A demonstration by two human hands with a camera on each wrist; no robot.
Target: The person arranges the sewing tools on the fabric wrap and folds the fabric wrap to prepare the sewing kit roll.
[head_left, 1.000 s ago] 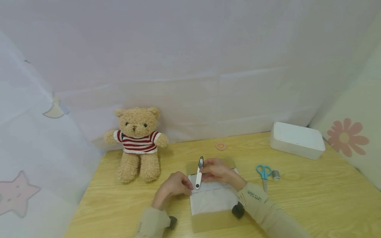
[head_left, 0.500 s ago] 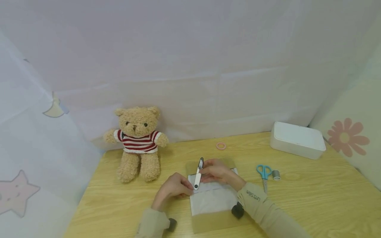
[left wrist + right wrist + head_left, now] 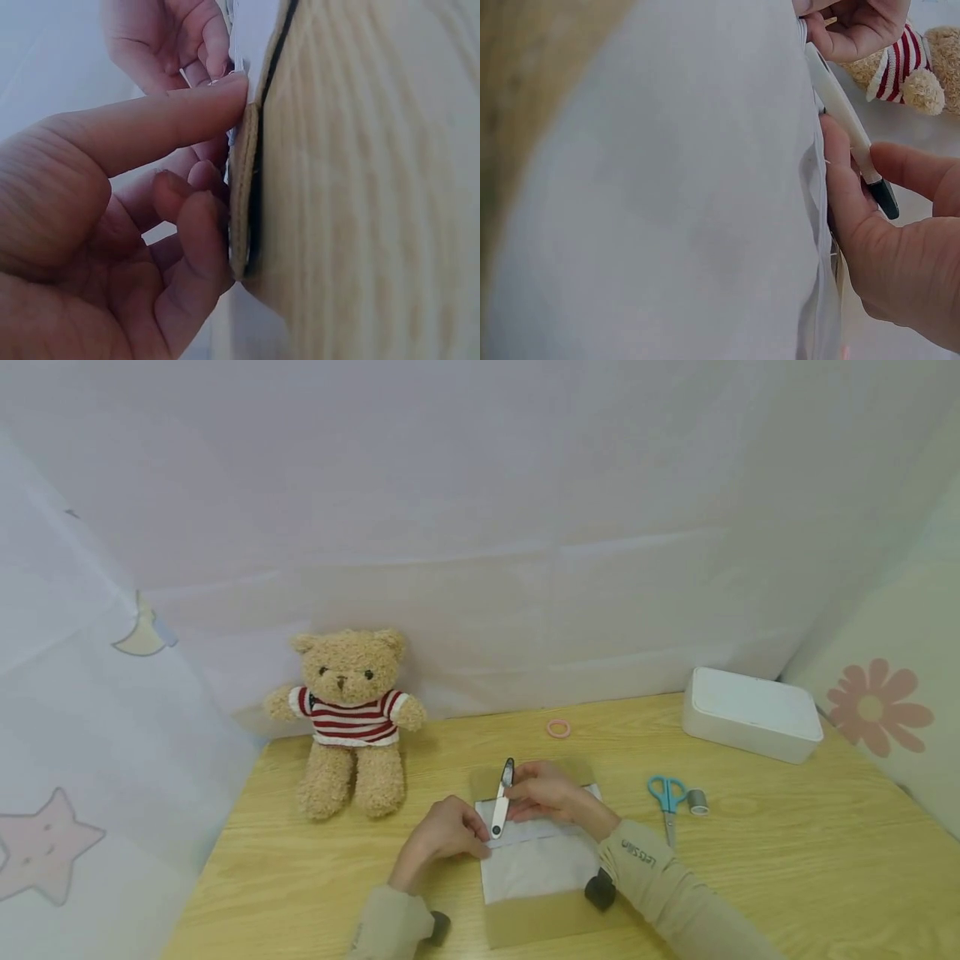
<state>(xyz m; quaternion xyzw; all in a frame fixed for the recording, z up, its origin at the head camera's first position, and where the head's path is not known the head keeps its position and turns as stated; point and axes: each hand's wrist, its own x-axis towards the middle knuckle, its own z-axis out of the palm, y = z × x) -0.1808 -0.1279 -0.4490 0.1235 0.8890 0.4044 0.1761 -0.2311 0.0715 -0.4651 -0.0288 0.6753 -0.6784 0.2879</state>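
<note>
On a flat tan piece lies a white cloth with a faint broken line across it. My left hand is at its left edge. In the left wrist view one straight digit presses on that edge, and the other fingers curl close against it. My right hand holds a slim white tool with a black tip, pinched between thumb and fingers. The right wrist view shows the tool slanting along the cloth's edge, its far end near the left hand.
Blue-handled scissors and a grey thread spool lie right of the hands. A pink ring is behind them. A teddy bear in a striped shirt sits back left, a white box back right, all on the wooden table.
</note>
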